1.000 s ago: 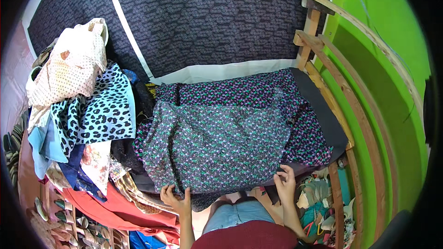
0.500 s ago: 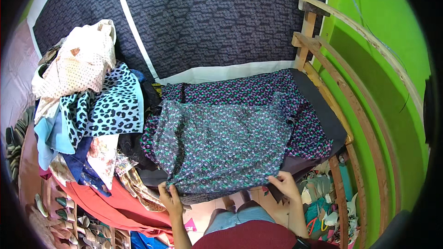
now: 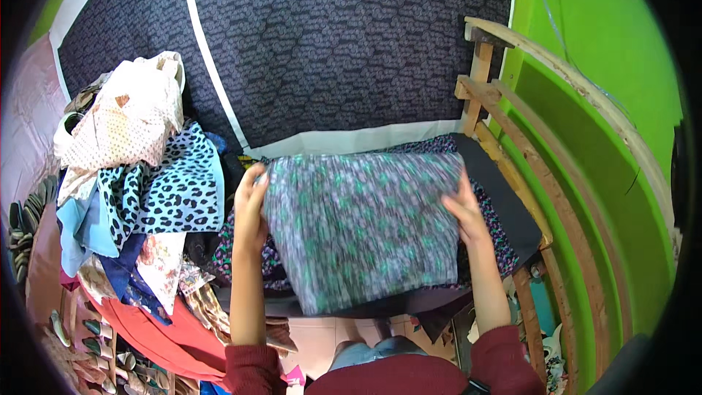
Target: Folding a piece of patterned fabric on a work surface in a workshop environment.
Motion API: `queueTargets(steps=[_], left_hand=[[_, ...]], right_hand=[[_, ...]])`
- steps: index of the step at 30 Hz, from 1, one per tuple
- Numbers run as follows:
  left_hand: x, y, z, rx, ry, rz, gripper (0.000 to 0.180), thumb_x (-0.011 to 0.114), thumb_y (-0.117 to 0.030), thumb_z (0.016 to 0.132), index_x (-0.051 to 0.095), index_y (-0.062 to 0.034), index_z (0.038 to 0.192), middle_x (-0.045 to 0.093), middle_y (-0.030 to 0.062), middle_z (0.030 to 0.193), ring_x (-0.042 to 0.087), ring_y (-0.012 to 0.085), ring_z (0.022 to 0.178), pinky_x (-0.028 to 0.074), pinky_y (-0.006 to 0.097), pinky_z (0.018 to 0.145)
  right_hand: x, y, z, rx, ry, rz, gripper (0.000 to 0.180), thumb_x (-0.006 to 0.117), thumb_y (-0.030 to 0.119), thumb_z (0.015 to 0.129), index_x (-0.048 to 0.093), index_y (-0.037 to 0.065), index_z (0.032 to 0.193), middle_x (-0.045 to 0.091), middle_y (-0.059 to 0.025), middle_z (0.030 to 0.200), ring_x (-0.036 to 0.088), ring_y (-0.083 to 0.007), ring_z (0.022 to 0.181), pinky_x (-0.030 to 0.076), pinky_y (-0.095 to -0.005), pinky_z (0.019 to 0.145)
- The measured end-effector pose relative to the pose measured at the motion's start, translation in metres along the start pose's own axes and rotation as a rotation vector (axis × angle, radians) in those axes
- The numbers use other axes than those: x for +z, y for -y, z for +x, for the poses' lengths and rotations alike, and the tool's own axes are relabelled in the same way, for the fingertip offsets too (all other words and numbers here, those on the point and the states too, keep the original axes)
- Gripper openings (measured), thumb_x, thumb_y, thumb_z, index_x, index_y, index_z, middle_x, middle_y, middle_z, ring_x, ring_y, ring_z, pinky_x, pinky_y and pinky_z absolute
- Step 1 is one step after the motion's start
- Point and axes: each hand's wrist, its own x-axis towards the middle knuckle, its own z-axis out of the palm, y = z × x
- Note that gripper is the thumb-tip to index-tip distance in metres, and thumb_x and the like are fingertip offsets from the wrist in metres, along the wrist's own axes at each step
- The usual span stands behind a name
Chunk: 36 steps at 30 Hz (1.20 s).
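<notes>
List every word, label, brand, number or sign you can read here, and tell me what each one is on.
There are none that can be read.
Grey floral cloth between the left hand and right hand: blurred, no readable text.
Dark patterned panel behind: small repeated motifs, no readable words.
Shoes at far left: too small to tell any marks.

On the left we see a crumpled cream dotted cloth lying partly over a pale blue cloth with black leopard spots, with a long coral-red fabric lower down. Behind, we see a dark patterned sheet; on the right, long brown wooden slats before a bright green wall.
</notes>
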Motion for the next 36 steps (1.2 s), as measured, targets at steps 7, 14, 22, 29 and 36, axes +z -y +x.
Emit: queueTargets(steps=[7,14,22,29,36], left_hand=[[0.026,0.116,0.141,-0.437,0.067,0.088,0.072,0.051,-0.031,0.092,0.005,-0.0104,0.144,0.033,0.0170,0.139,0.036,0.0264,0.127,0.034,0.043,0.102],[-0.045,0.118,0.128,-0.485,0.354,1.581,0.083,0.035,-0.074,0.078,0.060,-0.0034,0.113,0.058,0.0217,0.116,0.053,0.0352,0.112,0.041,0.045,0.093],[-0.090,0.028,0.054,-0.639,0.636,1.736,0.125,0.072,-0.075,0.040,0.038,0.0023,0.132,0.054,0.0268,0.118,0.052,0.0367,0.112,0.041,0.039,0.095],[-0.101,0.011,-0.007,-0.147,0.362,1.587,0.095,0.087,-0.022,0.044,0.042,-0.0018,0.125,0.052,0.0229,0.118,0.049,0.0387,0.111,0.041,0.040,0.093],[-0.072,-0.001,-0.090,0.235,-0.058,1.724,0.053,0.073,-0.025,0.070,0.055,-0.0061,0.115,0.053,0.0110,0.121,0.046,0.0280,0.116,0.030,0.039,0.097]], right_hand=[[-0.093,-0.102,0.157,0.398,-0.317,0.377,0.066,0.050,0.010,0.089,0.014,0.005,0.144,0.036,-0.0162,0.137,0.045,-0.0260,0.119,0.041,-0.0389,0.094],[-0.092,-0.132,0.151,0.461,-0.169,-0.063,0.060,0.048,0.012,0.088,0.021,0.005,0.141,0.034,-0.0181,0.141,0.035,-0.0296,0.129,0.029,-0.0421,0.105],[-0.127,-0.052,0.086,0.387,0.513,-1.143,0.095,0.072,0.053,0.067,0.035,0.001,0.136,0.043,-0.0243,0.133,0.041,-0.0322,0.125,0.032,-0.0369,0.103],[-0.123,-0.014,0.050,0.534,0.731,-1.263,0.108,0.080,0.052,0.055,0.032,0.004,0.139,0.039,-0.0241,0.136,0.036,-0.0340,0.128,0.024,-0.0415,0.108],[-0.053,-0.006,-0.027,0.170,0.506,-1.026,0.057,0.075,0.023,0.070,0.055,0.004,0.119,0.054,-0.0167,0.124,0.048,-0.0305,0.119,0.035,-0.0407,0.101]])
